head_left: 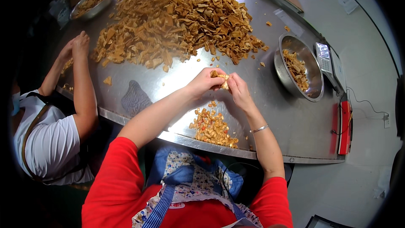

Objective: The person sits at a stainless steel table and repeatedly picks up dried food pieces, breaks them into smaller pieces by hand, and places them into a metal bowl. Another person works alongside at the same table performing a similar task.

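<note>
My left hand [205, 81] and my right hand [239, 92] meet over the steel table, fingers pinched from both sides on a brown-yellow dried piece [223, 81]. The piece is partly hidden by the fingers. Just below my hands, near the table's front edge, lies a small heap of golden, peanut-like kernels [213, 127] with a few reddish ones among them. Beyond my hands rises a large pile of brown, flat, dried pieces [181, 21], and a few loose kernels lie at its near side.
A steel bowl [314, 90] on the right holds some dried pieces, beside a scale [330, 61]. A red box [344, 126] stands at the right edge. On the left, a co-worker's hands [78, 44] are close together. Another filled bowl [107, 1] stands far left.
</note>
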The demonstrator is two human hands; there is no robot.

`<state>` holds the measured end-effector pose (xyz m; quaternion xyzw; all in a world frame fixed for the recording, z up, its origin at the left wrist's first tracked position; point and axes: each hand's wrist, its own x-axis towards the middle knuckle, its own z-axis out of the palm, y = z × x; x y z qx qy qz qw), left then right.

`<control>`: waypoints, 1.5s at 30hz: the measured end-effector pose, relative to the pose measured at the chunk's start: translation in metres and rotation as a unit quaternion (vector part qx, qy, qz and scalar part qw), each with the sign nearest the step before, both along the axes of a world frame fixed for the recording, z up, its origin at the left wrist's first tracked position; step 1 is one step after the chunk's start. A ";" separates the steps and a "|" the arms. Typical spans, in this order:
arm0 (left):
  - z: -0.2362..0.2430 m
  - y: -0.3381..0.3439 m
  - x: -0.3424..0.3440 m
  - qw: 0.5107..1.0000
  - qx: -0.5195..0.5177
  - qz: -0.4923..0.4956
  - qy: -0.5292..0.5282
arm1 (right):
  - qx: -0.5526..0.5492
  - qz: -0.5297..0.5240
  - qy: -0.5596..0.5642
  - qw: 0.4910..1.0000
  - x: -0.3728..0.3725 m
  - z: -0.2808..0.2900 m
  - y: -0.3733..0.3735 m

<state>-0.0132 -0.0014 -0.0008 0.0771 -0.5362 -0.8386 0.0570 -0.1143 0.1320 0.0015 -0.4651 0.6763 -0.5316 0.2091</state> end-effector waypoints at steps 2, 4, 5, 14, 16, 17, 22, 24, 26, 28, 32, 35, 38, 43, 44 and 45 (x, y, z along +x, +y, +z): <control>-0.001 0.000 0.000 0.998 0.059 -0.014 0.025 | -0.011 -0.009 -0.091 0.996 0.005 -0.002 0.000; -0.002 0.001 0.000 0.996 0.082 -0.023 0.028 | -0.038 -0.043 -0.057 0.997 0.009 -0.008 -0.002; -0.003 0.001 -0.001 0.995 0.094 -0.028 0.030 | -0.043 -0.047 -0.058 0.996 0.008 -0.008 -0.003; -0.002 -0.008 0.000 0.982 0.178 -0.046 0.052 | -0.125 -0.067 -0.401 0.905 0.019 0.011 -0.006; -0.002 -0.010 -0.001 0.985 0.170 0.001 0.030 | -0.084 -0.056 -0.350 0.931 -0.002 0.010 0.000; -0.002 -0.012 -0.002 0.987 0.155 0.036 0.016 | 0.005 -0.016 -0.284 0.959 -0.009 0.012 0.003; -0.007 -0.013 -0.005 0.982 0.097 0.149 -0.062 | 0.199 0.129 -0.017 0.971 -0.006 0.008 0.012; -0.011 -0.014 -0.006 0.983 0.040 0.165 -0.064 | 0.208 0.138 0.038 0.968 -0.003 0.010 0.010; -0.013 -0.013 -0.006 0.982 -0.020 0.172 -0.075 | 0.233 0.016 0.092 0.968 -0.001 0.024 0.006; -0.008 -0.007 -0.006 0.978 -0.084 0.165 -0.093 | 0.154 -0.100 0.131 0.974 -0.003 0.023 0.007; -0.007 0.003 -0.002 0.977 -0.180 0.092 -0.066 | 0.126 -0.112 0.231 0.958 0.002 0.020 0.004; -0.004 0.006 -0.001 0.962 -0.240 0.073 -0.106 | 0.049 -0.122 0.280 0.951 0.004 0.016 0.002; -0.005 0.006 -0.002 0.962 -0.235 0.050 -0.127 | -0.004 -0.136 0.301 0.944 0.004 0.015 0.001; -0.007 -0.013 -0.002 0.981 0.007 0.124 -0.149 | 0.122 -0.068 0.174 0.975 -0.013 0.014 0.010; -0.009 -0.012 -0.003 0.979 0.030 0.144 -0.141 | 0.157 -0.038 0.150 0.975 -0.011 0.011 0.011; -0.011 -0.009 -0.004 0.976 0.054 0.163 -0.131 | 0.192 -0.009 0.127 0.973 -0.007 0.010 0.010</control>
